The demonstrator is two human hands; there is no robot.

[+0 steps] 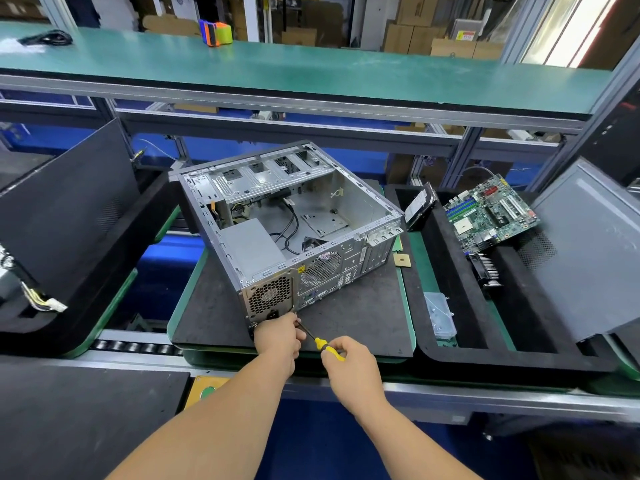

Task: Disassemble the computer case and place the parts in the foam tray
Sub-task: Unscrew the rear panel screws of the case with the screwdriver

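Computer case (pixel 291 216) lies open on its side on the black mat, power supply (pixel 268 299) at the near corner. Right hand (pixel 349 362) grips the yellow screwdriver (pixel 322 344), shaft angled up-left toward the supply's rear screw. Left hand (pixel 278 336), nearer, fingers curled, steadies the tip there.

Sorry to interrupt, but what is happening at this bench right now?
A person is stripping an open computer case. The right hand holds a yellow screwdriver at the rear corner by the power supply, and the left hand steadies it there. The motherboard already lies in the foam tray.
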